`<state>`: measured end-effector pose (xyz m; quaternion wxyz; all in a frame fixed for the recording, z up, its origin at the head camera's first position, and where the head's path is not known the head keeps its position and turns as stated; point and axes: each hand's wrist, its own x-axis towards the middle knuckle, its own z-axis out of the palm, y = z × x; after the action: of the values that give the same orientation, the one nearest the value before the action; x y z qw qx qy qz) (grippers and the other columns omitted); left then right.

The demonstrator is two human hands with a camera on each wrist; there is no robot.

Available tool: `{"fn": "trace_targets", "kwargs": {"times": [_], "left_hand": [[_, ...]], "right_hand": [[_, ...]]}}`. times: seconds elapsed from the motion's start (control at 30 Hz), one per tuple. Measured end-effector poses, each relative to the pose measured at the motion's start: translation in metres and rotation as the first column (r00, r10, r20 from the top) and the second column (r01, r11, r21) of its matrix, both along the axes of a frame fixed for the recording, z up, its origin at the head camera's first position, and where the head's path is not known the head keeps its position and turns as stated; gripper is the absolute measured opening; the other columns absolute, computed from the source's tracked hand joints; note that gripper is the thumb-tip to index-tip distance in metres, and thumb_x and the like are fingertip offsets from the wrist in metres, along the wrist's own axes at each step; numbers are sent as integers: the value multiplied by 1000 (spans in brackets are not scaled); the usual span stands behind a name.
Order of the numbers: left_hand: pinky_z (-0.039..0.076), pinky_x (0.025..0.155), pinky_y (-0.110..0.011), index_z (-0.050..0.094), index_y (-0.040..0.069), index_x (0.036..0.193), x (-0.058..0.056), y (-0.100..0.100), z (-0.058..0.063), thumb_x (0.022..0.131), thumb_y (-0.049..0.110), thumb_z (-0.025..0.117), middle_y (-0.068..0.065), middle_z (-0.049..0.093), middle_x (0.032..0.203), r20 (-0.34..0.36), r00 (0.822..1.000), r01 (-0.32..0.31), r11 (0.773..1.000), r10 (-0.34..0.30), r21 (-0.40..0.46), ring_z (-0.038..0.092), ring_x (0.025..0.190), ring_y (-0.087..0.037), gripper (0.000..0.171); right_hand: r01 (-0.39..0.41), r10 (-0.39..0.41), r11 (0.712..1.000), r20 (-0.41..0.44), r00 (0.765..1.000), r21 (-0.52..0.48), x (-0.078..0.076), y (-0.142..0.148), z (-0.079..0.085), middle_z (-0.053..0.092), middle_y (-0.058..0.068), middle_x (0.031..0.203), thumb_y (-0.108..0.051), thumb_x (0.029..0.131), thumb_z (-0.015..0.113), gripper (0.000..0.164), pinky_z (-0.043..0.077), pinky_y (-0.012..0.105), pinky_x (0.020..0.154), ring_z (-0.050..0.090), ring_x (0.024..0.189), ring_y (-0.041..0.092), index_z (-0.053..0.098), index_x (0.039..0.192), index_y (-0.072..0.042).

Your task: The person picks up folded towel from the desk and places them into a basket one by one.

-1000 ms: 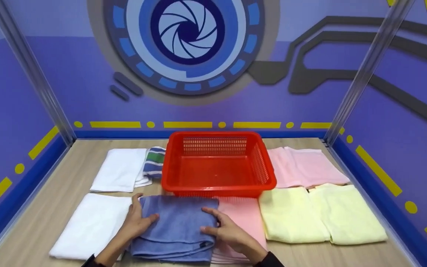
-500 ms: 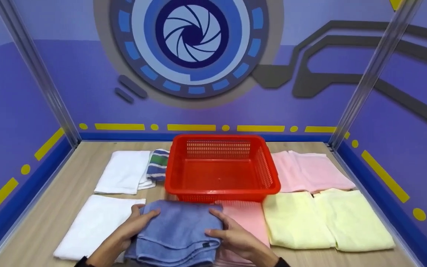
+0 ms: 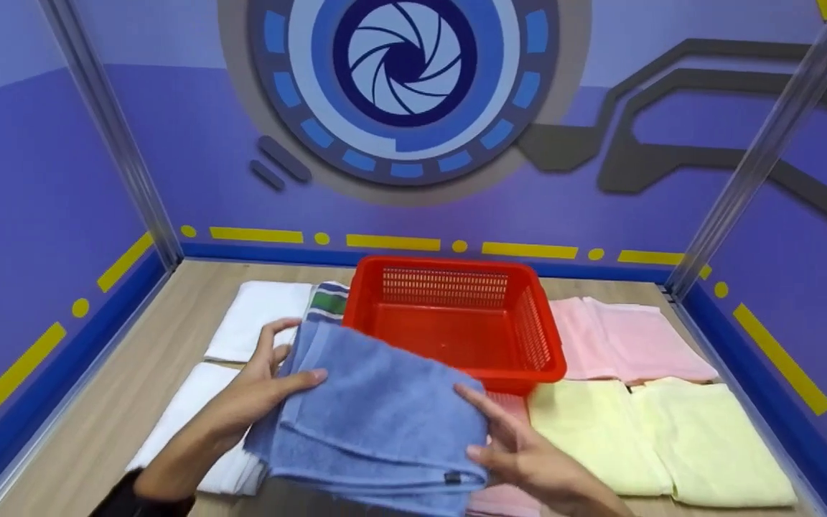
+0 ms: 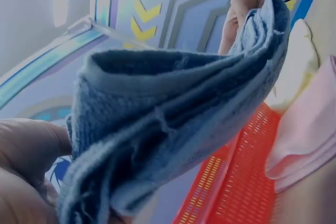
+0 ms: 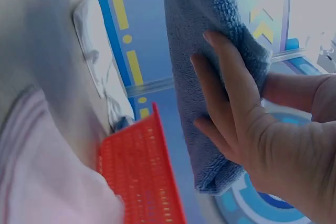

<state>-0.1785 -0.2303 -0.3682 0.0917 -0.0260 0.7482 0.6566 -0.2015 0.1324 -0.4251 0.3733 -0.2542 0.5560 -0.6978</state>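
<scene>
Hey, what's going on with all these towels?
Somebody's left hand and right hand hold a folded blue towel by its two sides, up off the table. It isn't in the basket; it's in front of that, covering a bit of the rim from the head camera. White towels and a striped towel lie to the left. Pink towels and yellow towels lie to the right.

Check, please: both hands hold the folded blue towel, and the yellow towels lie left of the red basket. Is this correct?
One detail is wrong: the head view shows the yellow towels right of the red basket. The left hand and right hand do hold the folded blue towel.
</scene>
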Motion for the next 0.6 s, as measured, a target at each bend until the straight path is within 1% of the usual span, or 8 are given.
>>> {"fn": "trace_targets", "kwargs": {"times": [0.1,0.2,0.27,0.33,0.4,0.47,0.53,0.6], "left_hand": [[50,93,-40,12,21,152,-20,4,6,94,26,74,-20,44,145,-75,996,41,999,-42,-26,59,116,-30,86],[48,97,-41,13,21,153,-48,10,9,93,22,74,-21,42,147,-128,990,55,998,-56,-14,55,123,-33,85],[47,97,-43,17,21,152,-76,16,11,93,18,74,-20,42,148,-147,989,34,999,-32,10,53,124,-34,83],[47,97,-45,20,22,152,-104,23,14,93,14,74,-20,43,148,-148,989,-14,999,19,34,52,124,-33,81],[47,97,-46,23,24,152,-133,30,16,93,11,74,-20,43,148,-151,985,-74,996,80,43,52,124,-32,79],[47,98,-46,25,26,152,-158,37,15,94,7,71,-21,41,149,-161,979,-127,992,128,20,50,122,-31,77],[49,96,-43,27,26,153,-177,44,10,93,1,68,-23,40,152,-180,972,-164,984,150,-69,53,117,-29,77],[47,97,-41,33,23,154,-191,50,0,91,-3,64,-24,40,153,-208,967,-190,960,147,-206,52,119,-30,74]], "right_hand": [[52,-51,998,-69,996,20,-18,7,12,2,31,167,-3,104,52,81,56,40,99,62,124,24,0,165,-16],[143,-138,988,-84,987,59,-43,12,29,4,27,168,2,102,51,83,55,36,100,64,120,20,1,165,-18],[228,-222,971,-89,971,74,-64,14,41,8,21,169,6,101,48,81,57,33,97,67,111,17,5,165,-19],[316,-309,945,-90,947,78,-84,14,53,13,17,167,8,101,43,77,58,30,90,68,99,13,11,165,-20],[413,-401,906,-124,908,96,-104,10,65,21,15,163,9,101,42,71,58,28,81,66,91,13,19,164,-16],[494,-471,859,-173,865,132,-125,3,72,32,19,155,10,100,42,65,57,26,75,64,88,12,29,161,-11],[557,-506,808,-258,823,192,-147,-5,74,43,20,144,10,98,45,60,56,23,67,61,84,12,39,156,-6],[610,-520,748,-342,783,260,-168,-15,69,54,18,124,11,94,48,56,54,21,59,60,76,11,50,148,-2]]}}
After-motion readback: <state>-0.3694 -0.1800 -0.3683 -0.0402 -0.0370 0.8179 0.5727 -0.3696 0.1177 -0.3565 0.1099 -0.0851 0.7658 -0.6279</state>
